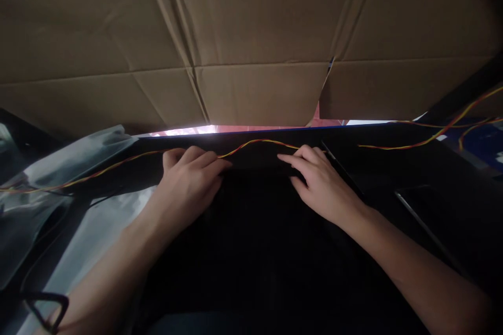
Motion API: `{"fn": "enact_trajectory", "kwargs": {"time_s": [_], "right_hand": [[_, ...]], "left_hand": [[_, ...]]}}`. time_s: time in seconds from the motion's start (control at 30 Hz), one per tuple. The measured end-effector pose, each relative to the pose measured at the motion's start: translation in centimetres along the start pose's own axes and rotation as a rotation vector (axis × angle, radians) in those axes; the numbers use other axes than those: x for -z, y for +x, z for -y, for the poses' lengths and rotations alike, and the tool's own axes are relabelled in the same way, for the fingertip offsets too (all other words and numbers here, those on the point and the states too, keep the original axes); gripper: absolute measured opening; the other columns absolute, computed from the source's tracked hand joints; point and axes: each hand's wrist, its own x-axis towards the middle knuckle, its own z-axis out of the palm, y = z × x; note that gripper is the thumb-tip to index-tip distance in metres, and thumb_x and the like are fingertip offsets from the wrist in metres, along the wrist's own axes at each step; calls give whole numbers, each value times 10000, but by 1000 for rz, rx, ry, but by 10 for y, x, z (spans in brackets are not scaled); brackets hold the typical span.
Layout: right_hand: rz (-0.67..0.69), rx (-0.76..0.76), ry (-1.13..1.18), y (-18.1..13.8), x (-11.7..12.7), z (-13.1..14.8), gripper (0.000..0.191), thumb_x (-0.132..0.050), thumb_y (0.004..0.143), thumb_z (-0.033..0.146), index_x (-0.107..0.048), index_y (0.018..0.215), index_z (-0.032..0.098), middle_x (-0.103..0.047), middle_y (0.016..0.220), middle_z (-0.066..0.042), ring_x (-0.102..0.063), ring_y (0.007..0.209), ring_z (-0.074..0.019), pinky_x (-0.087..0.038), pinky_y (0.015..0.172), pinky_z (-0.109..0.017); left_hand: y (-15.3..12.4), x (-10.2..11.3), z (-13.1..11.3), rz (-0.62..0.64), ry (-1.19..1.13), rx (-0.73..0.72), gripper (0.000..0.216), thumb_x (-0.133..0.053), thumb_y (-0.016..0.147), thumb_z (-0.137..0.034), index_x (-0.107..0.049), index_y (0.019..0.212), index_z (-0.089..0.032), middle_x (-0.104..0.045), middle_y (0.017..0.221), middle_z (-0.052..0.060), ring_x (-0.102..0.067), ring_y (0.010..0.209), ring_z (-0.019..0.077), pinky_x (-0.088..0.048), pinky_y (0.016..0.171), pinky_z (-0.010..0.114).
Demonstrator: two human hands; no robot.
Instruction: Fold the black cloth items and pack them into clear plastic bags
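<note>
My left hand (188, 180) lies on the top edge of a black panel (255, 230), fingers together and stretched toward the right. A thin red and yellow twisted wire (255, 141) runs along that edge and passes right by its fingertips. My right hand (320, 183) rests on the same edge a little to the right, fingers extended leftward and pressed flat on the dark surface. Neither hand visibly grips the wire. The panel fills the dim lower middle.
A wall of brown cardboard (251, 36) stands close behind the panel. Grey plastic sheeting (58, 183) lies at the left. More red and yellow wires (444, 128) trail off at the right, above a dark flat slab (424, 204).
</note>
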Motion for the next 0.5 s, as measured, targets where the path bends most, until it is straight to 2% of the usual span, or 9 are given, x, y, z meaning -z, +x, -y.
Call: {"fn": "enact_trajectory", "kwargs": {"time_s": [0.1, 0.17, 0.23, 0.3, 0.33, 0.4, 0.5], "right_hand": [[-82, 58, -46, -4, 15, -1, 328, -553, 931, 40, -757, 1096, 237, -634, 1051, -75, -612, 1006, -272, -575, 924, -478], [-65, 107, -59, -8, 28, 1, 287, -577, 899, 30, -735, 1011, 241, -628, 1029, -66, -606, 996, -268, -553, 903, -461], [96, 133, -32, -13, 41, 3, 230, -645, 904, 84, -743, 1017, 258, -646, 1031, -51, -622, 1001, -264, -539, 884, -436], [330, 60, 30, -17, 51, 6, 112, -746, 942, 261, -770, 1048, 289, -669, 987, -26, -649, 928, -244, -534, 789, -388], [427, -6, 62, -18, 54, 8, 143, -779, 950, 386, -782, 1069, 307, -675, 953, -13, -657, 871, -230, -523, 730, -365], [527, -140, 99, -19, 61, 12, 305, -776, 944, 572, -786, 1147, 344, -674, 891, 10, -654, 766, -202, -495, 650, -332], [588, -229, 117, -26, 73, 19, 362, -814, 891, 597, -754, 1172, 377, -661, 847, 40, -652, 703, -182, -467, 595, -301]], "left_hand": [[-2, 14, 1, -28, -60, -173, 280, -476, 1027, -187, -741, 1099, -240, -771, 1050, 78, -690, 1006, 325, -449, 962, 573], [-4, 19, 3, 70, -161, -260, 251, -513, 1002, -186, -741, 1077, -259, -756, 1031, 52, -693, 949, 279, -481, 906, 480], [-7, 21, 4, 241, -277, -260, 222, -586, 951, -186, -743, 1070, -290, -754, 1033, 20, -704, 931, 244, -503, 844, 395], [-7, 21, 4, 374, -367, -183, 173, -645, 929, -227, -734, 1056, -304, -760, 1031, 1, -716, 919, 228, -510, 779, 342], [-7, 22, 3, 406, -400, -146, 124, -663, 940, -272, -728, 1041, -303, -762, 1021, 0, -718, 905, 225, -510, 751, 328], [-7, 27, 2, 422, -457, -102, 84, -677, 962, -353, -715, 1007, -292, -761, 1009, 0, -715, 874, 215, -510, 717, 309], [-14, 39, -3, 487, -544, -93, 133, -767, 899, -408, -697, 894, -295, -758, 953, -39, -711, 803, 170, -507, 651, 263]]}}
